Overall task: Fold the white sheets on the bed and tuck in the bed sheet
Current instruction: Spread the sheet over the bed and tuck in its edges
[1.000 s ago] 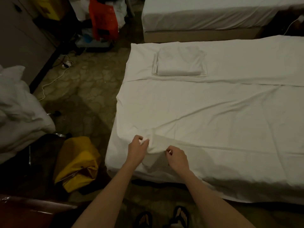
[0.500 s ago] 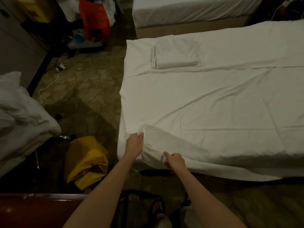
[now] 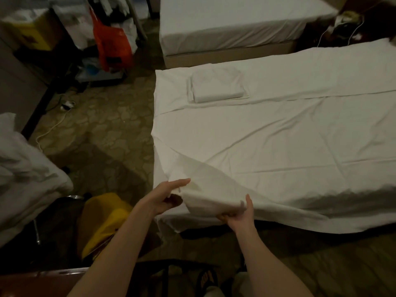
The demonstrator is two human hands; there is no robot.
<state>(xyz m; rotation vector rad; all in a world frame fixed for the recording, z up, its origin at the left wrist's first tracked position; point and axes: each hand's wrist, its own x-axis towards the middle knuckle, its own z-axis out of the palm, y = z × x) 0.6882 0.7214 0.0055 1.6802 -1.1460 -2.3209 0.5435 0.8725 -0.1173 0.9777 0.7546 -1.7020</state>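
where sheet (image 3: 267, 146) lifts, right fingers (image 3: 222, 217) hidden

White linens, dim olive floor, bright bags

Bed sheet (image 3: 278, 146) and folded sheets (image 3: 217, 86) plain white; floor (image 3: 111, 133) olive-brown with pale cloud-like pattern; yellow bag (image 3: 102, 221) lower left; red-orange plastic bag (image 3: 111, 46) upper left; second bed (image 3: 231, 24) white over tan base.

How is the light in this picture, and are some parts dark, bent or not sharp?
Head view: dim, warm room light; the bed sheet is brightest, with a dark shadow along its near edge. The floor and lower corners are murky. The wide lens bows the bed's edges. Both hands, left hand and right hand, look slightly soft.
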